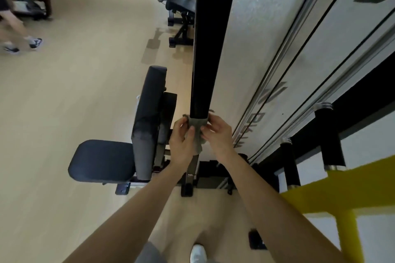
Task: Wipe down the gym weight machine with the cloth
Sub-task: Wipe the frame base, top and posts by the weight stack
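Mid-wipe: both hands, left hand (182, 134) and right hand (215, 132), fingers pinching cloth (197, 127) wrapped round black upright (210, 49). Next, likely slide down, grip kept.

Beige floor (64, 102), passerby's legs (12, 28) far left, white shoe (198, 253), yellow frame (333, 190) rt

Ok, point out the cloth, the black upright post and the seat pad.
cloth (197, 124): head view, its middle, wrapped on the post.
black upright post (208, 49): head view, mid-length front face.
seat pad (102, 160): head view, top surface.

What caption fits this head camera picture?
Both hands, left hand and right hand, wrap a grey cloth around the black machine post.
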`<action>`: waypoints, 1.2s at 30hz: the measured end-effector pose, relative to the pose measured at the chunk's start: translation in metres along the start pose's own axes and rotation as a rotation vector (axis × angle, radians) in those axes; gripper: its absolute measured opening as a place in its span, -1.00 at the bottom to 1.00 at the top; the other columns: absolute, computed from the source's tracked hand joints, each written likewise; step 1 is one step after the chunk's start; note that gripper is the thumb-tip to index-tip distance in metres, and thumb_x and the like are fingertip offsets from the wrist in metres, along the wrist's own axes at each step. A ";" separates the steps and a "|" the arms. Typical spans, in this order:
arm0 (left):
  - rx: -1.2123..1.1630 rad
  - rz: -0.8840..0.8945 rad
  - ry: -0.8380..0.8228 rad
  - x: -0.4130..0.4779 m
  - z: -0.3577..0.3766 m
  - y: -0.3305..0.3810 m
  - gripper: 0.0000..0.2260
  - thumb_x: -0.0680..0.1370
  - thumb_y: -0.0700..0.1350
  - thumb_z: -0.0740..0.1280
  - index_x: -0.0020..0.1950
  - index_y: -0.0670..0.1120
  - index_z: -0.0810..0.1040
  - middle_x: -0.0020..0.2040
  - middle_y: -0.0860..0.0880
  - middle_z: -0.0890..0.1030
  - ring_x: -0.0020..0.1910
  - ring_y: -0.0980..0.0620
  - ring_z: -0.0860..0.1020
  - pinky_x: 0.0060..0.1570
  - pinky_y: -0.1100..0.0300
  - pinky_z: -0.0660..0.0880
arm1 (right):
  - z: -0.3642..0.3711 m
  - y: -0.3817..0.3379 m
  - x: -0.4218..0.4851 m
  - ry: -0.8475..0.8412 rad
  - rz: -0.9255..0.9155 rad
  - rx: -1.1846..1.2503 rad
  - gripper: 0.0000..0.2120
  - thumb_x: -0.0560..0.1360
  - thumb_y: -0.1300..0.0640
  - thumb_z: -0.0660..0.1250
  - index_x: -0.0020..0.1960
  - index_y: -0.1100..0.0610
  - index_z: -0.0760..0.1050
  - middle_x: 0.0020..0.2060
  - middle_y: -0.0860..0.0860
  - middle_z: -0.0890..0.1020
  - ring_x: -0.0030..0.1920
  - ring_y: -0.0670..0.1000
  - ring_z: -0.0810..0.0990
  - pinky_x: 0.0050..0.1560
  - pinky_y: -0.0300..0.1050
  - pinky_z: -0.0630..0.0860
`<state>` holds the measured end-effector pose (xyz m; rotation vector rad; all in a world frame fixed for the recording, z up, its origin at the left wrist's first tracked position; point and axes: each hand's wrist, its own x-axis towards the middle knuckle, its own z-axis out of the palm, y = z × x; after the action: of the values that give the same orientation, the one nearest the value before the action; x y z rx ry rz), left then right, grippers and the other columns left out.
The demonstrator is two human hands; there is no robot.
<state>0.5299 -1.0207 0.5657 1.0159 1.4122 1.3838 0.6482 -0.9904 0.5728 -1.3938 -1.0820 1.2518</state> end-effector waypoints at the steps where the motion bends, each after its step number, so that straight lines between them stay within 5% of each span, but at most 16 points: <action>1: -0.002 -0.008 0.015 0.002 0.002 -0.006 -0.71 0.60 -0.16 0.33 0.32 -0.02 0.48 0.27 -0.09 0.61 0.29 -0.01 0.58 0.34 -0.01 0.50 | 0.001 0.006 0.001 0.009 -0.012 -0.020 -0.62 0.49 0.37 0.41 0.25 0.09 0.58 0.12 0.07 0.69 0.14 0.08 0.67 0.19 0.15 0.61; 4: 0.024 -0.051 0.048 0.008 0.002 -0.018 -0.72 0.57 -0.15 0.41 0.25 0.03 0.50 0.16 -0.06 0.67 0.19 0.00 0.63 0.25 0.03 0.55 | 0.001 0.019 0.004 0.050 -0.015 -0.069 -0.63 0.45 0.38 0.46 0.07 -0.05 0.60 -0.01 -0.02 0.72 0.03 -0.02 0.69 0.11 -0.04 0.62; 8: 0.118 -0.083 0.046 0.017 -0.002 -0.036 -0.76 0.53 -0.09 0.48 0.12 0.14 0.53 0.01 0.07 0.70 0.03 0.09 0.67 0.13 0.01 0.60 | 0.002 0.038 0.012 0.086 0.010 -0.107 -0.67 0.39 0.43 0.50 0.03 0.09 0.62 -0.13 -0.07 0.70 -0.15 -0.20 0.68 -0.11 -0.35 0.55; 12: 0.190 -0.109 -0.016 0.023 -0.009 -0.063 -0.74 0.49 -0.04 0.49 0.09 0.17 0.50 -0.03 0.07 0.69 0.02 0.00 0.67 0.09 -0.07 0.60 | 0.004 0.061 0.017 0.064 0.016 -0.176 -0.67 0.36 0.49 0.48 0.05 0.21 0.60 -0.12 0.05 0.69 -0.18 -0.25 0.66 -0.11 -0.37 0.55; 16: 0.303 -0.170 -0.089 0.030 -0.008 -0.091 -0.63 0.47 0.05 0.45 0.20 0.06 0.43 0.04 0.06 0.65 0.08 -0.03 0.63 0.10 -0.03 0.57 | 0.005 0.078 0.024 0.027 0.022 -0.332 -0.69 0.37 0.41 0.50 0.00 0.12 0.59 -0.16 -0.02 0.69 -0.22 -0.28 0.64 -0.14 -0.33 0.56; 20: 0.402 -0.159 -0.082 0.031 -0.004 -0.092 -0.65 0.53 -0.16 0.46 0.25 -0.09 0.42 0.00 0.11 0.60 -0.04 0.04 0.59 -0.14 0.42 0.45 | 0.011 0.091 0.027 0.002 0.075 -0.395 -0.70 0.37 0.31 0.53 -0.04 -0.01 0.59 -0.18 -0.05 0.68 -0.12 0.02 0.69 -0.07 -0.10 0.61; 23: 0.450 -0.159 -0.052 0.029 -0.001 -0.086 -0.71 0.51 -0.20 0.45 0.18 -0.12 0.46 -0.10 0.12 0.58 -0.14 0.08 0.54 -0.26 0.49 0.37 | 0.017 0.092 0.022 0.037 0.126 -0.324 -0.73 0.38 0.35 0.50 -0.07 0.02 0.62 -0.20 0.01 0.69 -0.13 0.08 0.68 -0.08 -0.06 0.59; 28: 0.392 -0.125 0.077 0.013 0.006 -0.056 -0.87 0.55 -0.14 0.42 0.05 -0.02 0.52 -0.20 0.18 0.59 -0.21 0.24 0.57 -0.21 0.25 0.49 | 0.014 0.074 0.007 0.108 0.122 -0.032 -0.85 0.48 0.36 0.44 0.02 0.23 0.69 -0.12 0.10 0.74 -0.15 -0.03 0.68 -0.04 -0.07 0.58; 32: 0.298 -0.006 0.224 -0.003 0.017 -0.004 -0.92 0.58 -0.19 0.41 0.06 -0.11 0.61 -0.21 0.24 0.57 -0.21 0.45 0.54 -0.23 0.56 0.39 | 0.015 0.031 -0.006 0.126 -0.001 0.049 -0.78 0.54 0.27 0.39 0.10 0.05 0.70 -0.04 -0.01 0.75 0.03 0.02 0.71 0.14 -0.04 0.60; 36: 0.171 0.173 0.264 -0.019 0.015 0.045 -0.93 0.60 -0.23 0.39 -0.03 -0.09 0.65 -0.19 0.16 0.65 -0.17 0.28 0.61 -0.11 0.43 0.52 | 0.014 -0.024 -0.026 0.198 -0.175 0.094 -0.75 0.53 0.27 0.40 -0.03 -0.08 0.69 -0.12 -0.07 0.74 -0.03 -0.04 0.70 0.06 -0.15 0.60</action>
<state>0.5485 -1.0324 0.6115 1.1176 1.6919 1.5895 0.6319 -1.0104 0.5999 -1.2930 -0.9735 1.0029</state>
